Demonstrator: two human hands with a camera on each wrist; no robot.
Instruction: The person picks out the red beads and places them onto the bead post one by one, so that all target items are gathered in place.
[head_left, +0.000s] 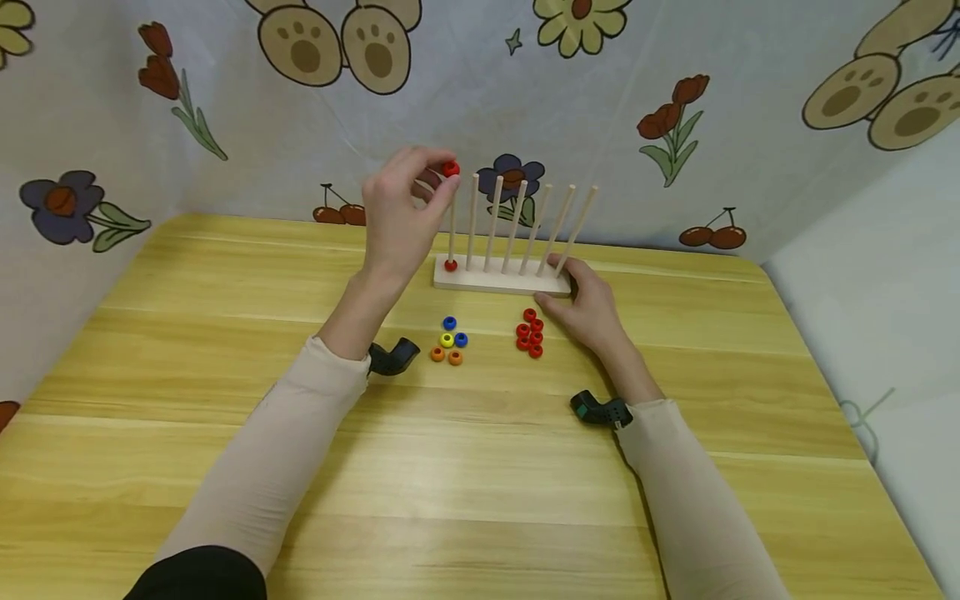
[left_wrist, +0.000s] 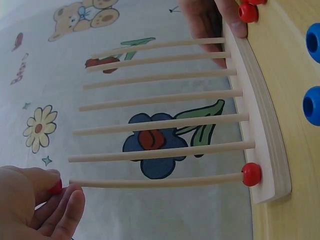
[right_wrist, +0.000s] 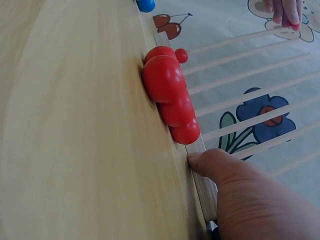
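My left hand (head_left: 401,204) pinches a red bead (head_left: 450,168) between thumb and fingers at the top of the leftmost peg. In the left wrist view this bead (left_wrist: 56,187) is partly covered by the fingers, close to the peg's tip; whether the peg has entered its hole I cannot tell. Several upright wooden pegs rise from a pale wooden base (head_left: 495,279). Another red bead (left_wrist: 251,174) sits at the bottom of the leftmost peg. My right hand (head_left: 592,304) grips the base's right end, its thumb (right_wrist: 205,162) against the front edge.
In front of the base lies a cluster of red beads (head_left: 529,333). Left of it are two blue beads (head_left: 461,340), a yellow bead (head_left: 447,340) and two orange beads (head_left: 455,357). A patterned cloth (head_left: 465,100) hangs behind the wooden table (head_left: 465,467).
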